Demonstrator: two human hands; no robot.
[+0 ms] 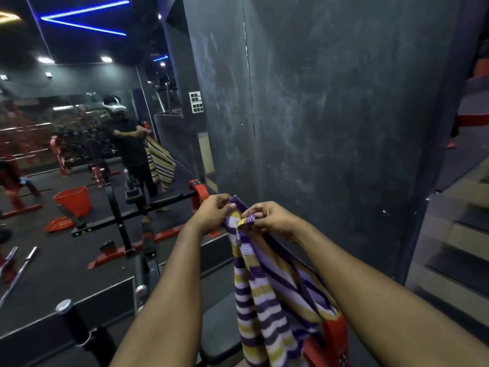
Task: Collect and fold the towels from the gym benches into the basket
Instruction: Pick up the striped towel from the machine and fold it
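In front of the dark pillar [344, 128], the left hand [213, 211] and the right hand [271, 218] are close together, and each pinches the top edge of the striped towel [254, 295] with curled fingers. The towel hangs down before the pillar's foot, above a black bench [219, 321]. The orange basket [74, 201] shows well left of the pillar, in a mirror.

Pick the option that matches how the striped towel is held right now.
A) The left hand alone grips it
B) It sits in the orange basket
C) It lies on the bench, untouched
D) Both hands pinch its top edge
D: the left hand and the right hand each pinch the top edge of the striped towel, and the rest of it hangs down between the forearms.
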